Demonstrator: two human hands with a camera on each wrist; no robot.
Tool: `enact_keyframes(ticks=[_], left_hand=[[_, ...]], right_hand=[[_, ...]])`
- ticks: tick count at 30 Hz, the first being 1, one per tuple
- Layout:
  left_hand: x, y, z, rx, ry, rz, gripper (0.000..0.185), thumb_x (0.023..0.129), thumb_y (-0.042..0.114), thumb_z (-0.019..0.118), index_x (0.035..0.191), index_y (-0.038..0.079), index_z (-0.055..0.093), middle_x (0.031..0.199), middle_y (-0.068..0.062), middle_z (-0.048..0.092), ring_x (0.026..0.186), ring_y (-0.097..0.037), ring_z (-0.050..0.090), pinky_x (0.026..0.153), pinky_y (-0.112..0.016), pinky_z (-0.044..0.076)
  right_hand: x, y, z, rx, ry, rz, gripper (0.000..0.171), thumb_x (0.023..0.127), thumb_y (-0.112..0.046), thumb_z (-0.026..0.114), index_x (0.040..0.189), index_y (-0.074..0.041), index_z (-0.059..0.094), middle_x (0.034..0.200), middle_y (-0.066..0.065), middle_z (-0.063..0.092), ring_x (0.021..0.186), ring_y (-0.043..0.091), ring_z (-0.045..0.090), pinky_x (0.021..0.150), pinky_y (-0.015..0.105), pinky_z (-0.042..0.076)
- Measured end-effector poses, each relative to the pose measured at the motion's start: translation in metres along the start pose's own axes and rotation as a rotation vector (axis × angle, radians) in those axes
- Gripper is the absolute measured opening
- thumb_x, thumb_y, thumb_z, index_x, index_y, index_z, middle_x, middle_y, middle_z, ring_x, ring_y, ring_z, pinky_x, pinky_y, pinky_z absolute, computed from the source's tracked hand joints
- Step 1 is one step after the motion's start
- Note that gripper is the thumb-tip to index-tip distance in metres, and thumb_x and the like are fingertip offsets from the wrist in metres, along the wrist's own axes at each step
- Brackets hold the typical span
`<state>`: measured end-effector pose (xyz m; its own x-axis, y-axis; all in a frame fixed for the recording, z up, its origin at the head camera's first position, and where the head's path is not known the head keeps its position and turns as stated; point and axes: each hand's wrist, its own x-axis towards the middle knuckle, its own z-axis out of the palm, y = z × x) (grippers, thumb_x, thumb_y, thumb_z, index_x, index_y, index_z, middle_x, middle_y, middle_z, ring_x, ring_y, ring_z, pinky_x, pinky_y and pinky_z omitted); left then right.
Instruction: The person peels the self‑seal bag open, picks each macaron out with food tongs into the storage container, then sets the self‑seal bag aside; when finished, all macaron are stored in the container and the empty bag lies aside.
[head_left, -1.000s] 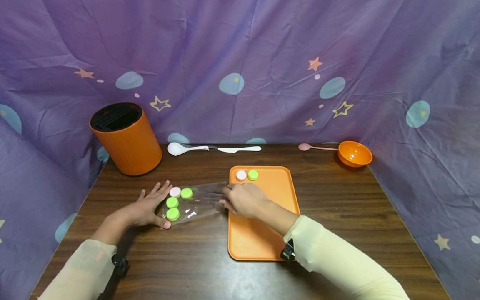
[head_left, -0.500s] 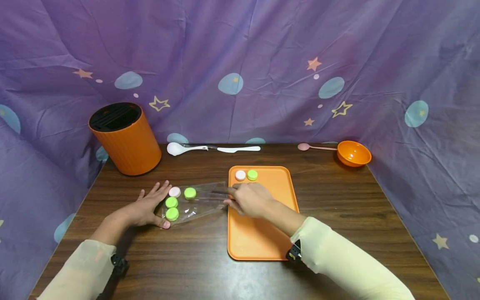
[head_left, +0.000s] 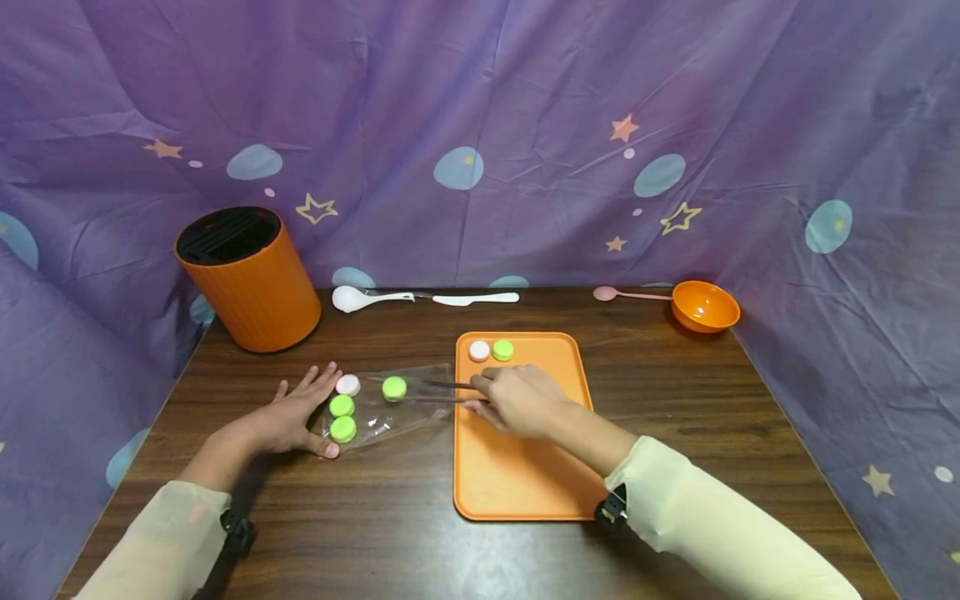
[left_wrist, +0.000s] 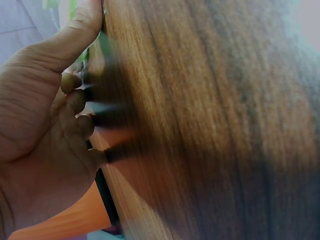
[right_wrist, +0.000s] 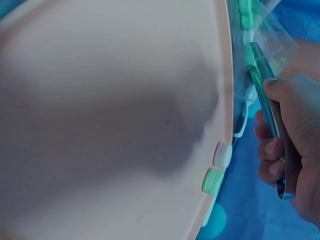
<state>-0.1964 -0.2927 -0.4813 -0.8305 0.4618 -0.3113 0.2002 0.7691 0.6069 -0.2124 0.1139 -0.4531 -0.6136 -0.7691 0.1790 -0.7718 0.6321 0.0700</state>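
My right hand (head_left: 525, 402) grips metal tongs (right_wrist: 268, 102) over the left edge of the orange tray (head_left: 517, 479). The tips of the tongs reach into a clear plastic bag (head_left: 408, 421) and hold a green macaron (head_left: 393, 388). Deeper in the bag lie a pale pink macaron (head_left: 348, 384) and two green macarons (head_left: 342, 429). With fingers spread, my left hand (head_left: 288, 419) rests at the bag's left end, its thumb on the near corner. A second pale pink macaron (head_left: 479, 351) and a green one (head_left: 503, 350) sit side by side at the tray's far left corner.
An orange knife block (head_left: 258, 287) stands at the back left. Along the table's back edge lie a white ladle (head_left: 352, 298), a white knife (head_left: 480, 298) and a pink spoon (head_left: 607, 293). An orange bowl (head_left: 705, 307) is at the back right, before the purple curtain.
My right hand has moved right with the tongs, drawing the green macaron away from the pink one, toward the bag's right end. My left hand has stayed in place.
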Motion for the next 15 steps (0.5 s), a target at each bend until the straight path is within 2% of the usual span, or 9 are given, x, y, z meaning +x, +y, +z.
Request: enact_keyframes(ticks=[3,7,15], left_hand=[[0.002,-0.01,0.003,-0.002,0.014,0.019,0.143,0.075,0.057,0.094,0.175,-0.003,0.011,0.183,-0.031,-0.004,0.167,-0.058,-0.014,0.123,-0.086,-0.016],[0.008,-0.024,0.007,0.018,0.03,0.026,0.148,0.071,0.071,0.091,0.177,0.002,0.012,0.185,-0.026,-0.003,0.169,-0.055,-0.012,0.124,-0.086,-0.014],[0.014,-0.037,0.01,0.02,0.035,0.023,0.153,0.067,0.077,0.09,0.178,0.005,0.013,0.186,-0.023,-0.003,0.17,-0.053,-0.013,0.124,-0.086,-0.016]], right_hand=[[-0.004,0.003,-0.002,-0.001,0.005,-0.005,0.029,0.11,-0.04,0.067,0.105,-0.013,0.075,0.086,-0.002,0.07,0.06,0.01,0.059,0.05,0.031,0.053],[-0.01,0.008,-0.005,0.001,0.027,-0.017,0.027,0.109,-0.039,0.069,0.105,-0.013,0.076,0.085,-0.003,0.069,0.06,0.01,0.06,0.05,0.032,0.052],[-0.024,0.018,-0.011,-0.018,0.029,-0.025,0.028,0.109,-0.04,0.069,0.106,-0.014,0.077,0.081,-0.005,0.067,0.058,0.008,0.058,0.048,0.029,0.049]])
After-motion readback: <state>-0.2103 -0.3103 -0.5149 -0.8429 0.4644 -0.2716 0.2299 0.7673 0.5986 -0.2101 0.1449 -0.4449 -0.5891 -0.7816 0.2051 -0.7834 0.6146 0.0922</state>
